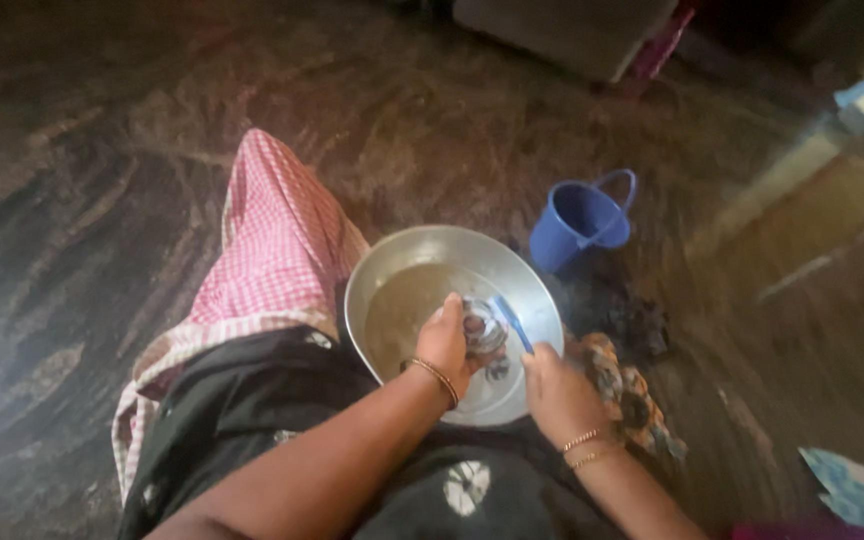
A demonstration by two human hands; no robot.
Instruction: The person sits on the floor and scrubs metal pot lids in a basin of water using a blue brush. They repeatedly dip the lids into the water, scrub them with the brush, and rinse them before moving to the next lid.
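We look down over a round, shallow metal basin [382, 272] set on a dark, streaked stone floor [82, 200], right in front of the person's lap. It holds murky brownish water [407, 305].

The left hand [447, 345], a gold bangle at the wrist, is curled over a small bunched piece of wet patterned cloth [487, 335] at the middle of the basin; the fingers are closed around the cloth and press it down toward the metal.

The right hand [557, 390], two thin gold bangles at its wrist, sits over the basin's near right rim. It grips a blue-handled brush [512, 320] whose handle slants up and to the left, its far end lying on the cloth just beside the left hand. The fingers are wrapped shut on the lower end of the handle; we cannot make out the bristles.

A blue plastic mug with a loop handle [577, 225] stands on the floor just beyond the basin's far right edge. A dark heap of wet fabric [622, 320] lies to the basin's right, with a patterned orange-and-dark cloth [632, 400] next to the right hand. A pink-and-white checked cloth [272, 250] drapes to the left of the basin, touching its rim. A black garment with white motifs [252, 400] covers the lap.
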